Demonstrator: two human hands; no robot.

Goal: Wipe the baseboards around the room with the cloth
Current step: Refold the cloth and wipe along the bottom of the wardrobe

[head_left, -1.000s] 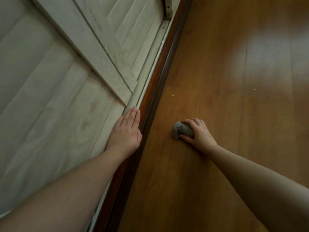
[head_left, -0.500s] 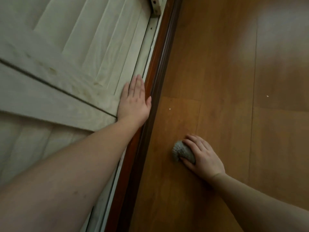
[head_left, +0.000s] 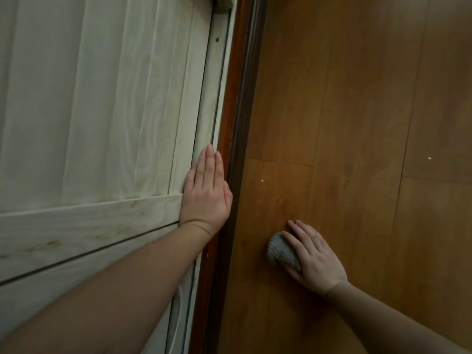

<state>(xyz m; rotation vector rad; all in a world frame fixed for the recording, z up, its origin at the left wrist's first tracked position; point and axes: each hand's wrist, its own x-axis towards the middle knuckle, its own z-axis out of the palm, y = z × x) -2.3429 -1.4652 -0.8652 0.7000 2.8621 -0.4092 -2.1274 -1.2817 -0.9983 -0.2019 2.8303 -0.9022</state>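
Pale panelled door [head_left: 102, 111] filled the left, wood floor [head_left: 357, 123] the right, brown baseboard [head_left: 231, 103] between; left hand [head_left: 205, 192] had slid forward, flat and open, while right hand [head_left: 315, 254] gripped the grey cloth [head_left: 281, 250] on the floor, off the baseboard, so no wiping yet.

Two hands in shot, left hand [head_left: 205, 190] and right hand [head_left: 315, 254]; one grey cloth [head_left: 281, 250]; one brown baseboard [head_left: 233, 123]; two pale specks [head_left: 262, 180].
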